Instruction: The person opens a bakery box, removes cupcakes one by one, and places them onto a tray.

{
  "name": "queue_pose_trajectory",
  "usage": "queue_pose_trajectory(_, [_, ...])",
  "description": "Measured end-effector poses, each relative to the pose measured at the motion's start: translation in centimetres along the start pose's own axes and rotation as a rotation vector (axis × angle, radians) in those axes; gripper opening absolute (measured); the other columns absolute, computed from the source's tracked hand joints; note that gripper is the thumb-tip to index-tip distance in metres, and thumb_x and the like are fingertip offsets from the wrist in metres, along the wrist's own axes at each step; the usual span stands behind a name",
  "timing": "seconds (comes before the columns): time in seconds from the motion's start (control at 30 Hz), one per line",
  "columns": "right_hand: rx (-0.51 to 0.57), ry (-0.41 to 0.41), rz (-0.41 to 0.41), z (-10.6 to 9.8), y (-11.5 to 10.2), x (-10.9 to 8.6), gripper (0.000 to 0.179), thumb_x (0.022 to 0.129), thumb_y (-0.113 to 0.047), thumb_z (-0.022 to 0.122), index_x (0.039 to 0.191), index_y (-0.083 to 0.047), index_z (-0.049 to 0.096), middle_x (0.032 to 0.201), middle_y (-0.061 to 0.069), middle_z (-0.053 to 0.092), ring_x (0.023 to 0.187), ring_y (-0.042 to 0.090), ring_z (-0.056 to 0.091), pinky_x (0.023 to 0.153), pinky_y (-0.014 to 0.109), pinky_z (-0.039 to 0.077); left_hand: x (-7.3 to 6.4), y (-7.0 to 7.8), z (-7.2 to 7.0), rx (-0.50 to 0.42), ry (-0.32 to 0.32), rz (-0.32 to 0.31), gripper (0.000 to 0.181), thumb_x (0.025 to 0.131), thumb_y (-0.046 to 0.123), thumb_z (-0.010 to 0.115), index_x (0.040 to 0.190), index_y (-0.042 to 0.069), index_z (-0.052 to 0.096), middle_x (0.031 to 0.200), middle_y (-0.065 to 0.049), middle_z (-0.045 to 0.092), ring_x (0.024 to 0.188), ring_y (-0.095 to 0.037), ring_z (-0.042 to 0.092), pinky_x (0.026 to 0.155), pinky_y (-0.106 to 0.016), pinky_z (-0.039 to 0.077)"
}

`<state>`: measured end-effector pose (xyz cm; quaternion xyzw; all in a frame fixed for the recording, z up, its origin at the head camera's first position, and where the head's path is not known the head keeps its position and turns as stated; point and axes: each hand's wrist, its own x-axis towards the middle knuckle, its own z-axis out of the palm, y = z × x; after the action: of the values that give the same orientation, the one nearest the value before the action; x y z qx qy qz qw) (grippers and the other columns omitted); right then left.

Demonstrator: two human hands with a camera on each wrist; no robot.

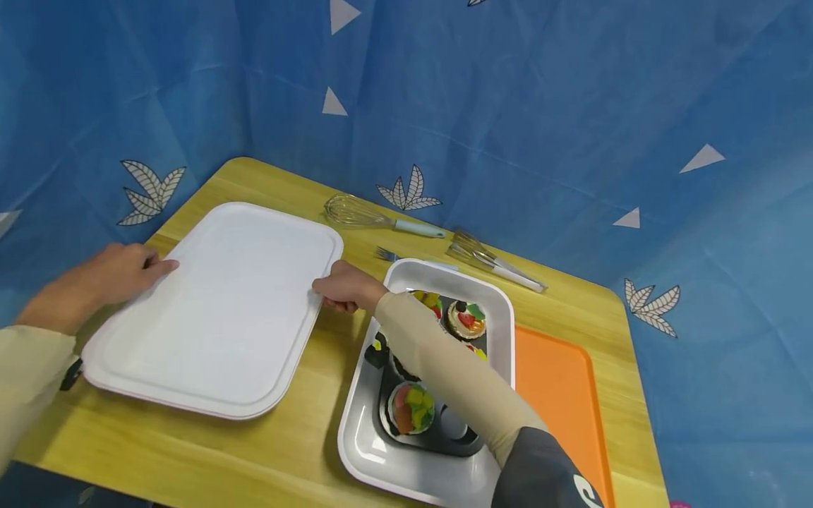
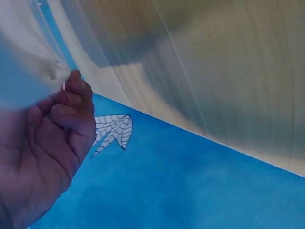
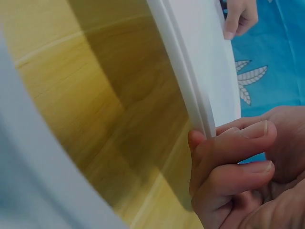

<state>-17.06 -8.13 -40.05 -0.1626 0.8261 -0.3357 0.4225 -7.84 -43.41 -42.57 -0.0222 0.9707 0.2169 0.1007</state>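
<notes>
A flat, white rectangular lid (image 1: 222,310) with a raised rim is held above the left part of the table, its shadow falling on the wood. My left hand (image 1: 130,271) pinches its left edge. On the opposite edge, my right hand (image 1: 348,283) grips the rim, with curled fingers (image 3: 238,138) showing in the right wrist view. Right of the lid stands a white rectangular container (image 1: 510,346). Inside it lies a dark muffin pan (image 1: 438,440) with several fruit-topped tarts (image 1: 411,408). My right forearm crosses over the container and hides part of the pan.
A balloon whisk (image 1: 362,214) lies along the table's back edge, near a fork (image 1: 387,255) partly hidden by the container. Farther right are metal utensils with wire heads (image 1: 473,248). An orange tray (image 1: 559,395) sits right of the container. Blue patterned cloth (image 1: 508,106) hangs behind.
</notes>
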Motion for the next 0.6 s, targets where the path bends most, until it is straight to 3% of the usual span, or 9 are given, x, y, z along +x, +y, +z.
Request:
queue_pose_trajectory(0.23, [-0.027, 0.040, 0.037, 0.5, -0.7, 0.6, 0.041, 0.097, -0.016, 0.046, 0.058, -0.003, 0.052, 0.046, 0.002, 0.038, 0.039, 0.013, 0.025, 0.046, 0.031, 0.023, 0.8, -0.7, 0.4, 0.026, -0.019, -0.022, 0.042, 0.104, 0.031, 0.049, 0.074, 0.003, 0.054, 0.068, -0.009, 0.050, 0.065, -0.026, 0.050, 0.059, -0.036, 0.038])
queue_pose_trajectory(0.6, [-0.053, 0.087, 0.104, 0.0, -0.7, 1.5, 0.038, 0.094, -0.014, 0.047, 0.058, -0.004, 0.054, 0.046, 0.002, 0.042, 0.038, 0.011, 0.030, 0.043, 0.027, 0.026, 2.6, -0.8, 1.0, 0.007, -0.132, -0.002, 0.040, 0.104, 0.030, 0.049, 0.081, 0.000, 0.059, 0.069, -0.008, 0.050, 0.067, -0.024, 0.051, 0.061, -0.036, 0.040])
